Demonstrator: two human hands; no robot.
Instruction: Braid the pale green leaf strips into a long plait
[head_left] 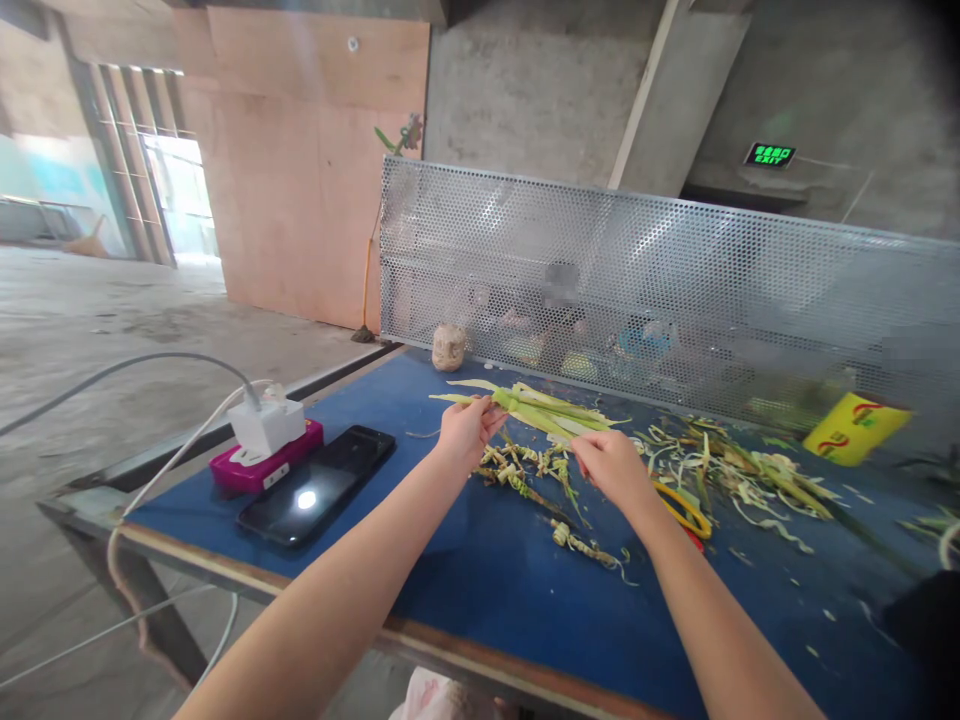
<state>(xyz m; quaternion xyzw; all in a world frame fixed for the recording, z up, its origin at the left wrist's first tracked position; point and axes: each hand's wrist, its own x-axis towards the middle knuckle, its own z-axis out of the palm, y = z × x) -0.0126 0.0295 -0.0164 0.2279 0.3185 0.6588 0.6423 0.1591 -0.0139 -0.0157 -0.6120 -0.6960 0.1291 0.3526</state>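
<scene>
the left hand (471,432) clamps its fingers on a bundle of pale green leaf strips (551,408), raised over the blue tabletop (510,590). the right hand (613,465) is curled tight at the bundle's near edge, closed on a strip there (its fingertips are partly hidden). below and between the hands lie knobbly twisted pieces (525,468); to the right, a heap of leaf scraps (739,470) spreads near a yellow loop (686,512). a dark phone (319,485) lies well to the left.

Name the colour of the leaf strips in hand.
The leaf strips are pale yellow-green, in the head view.
</scene>
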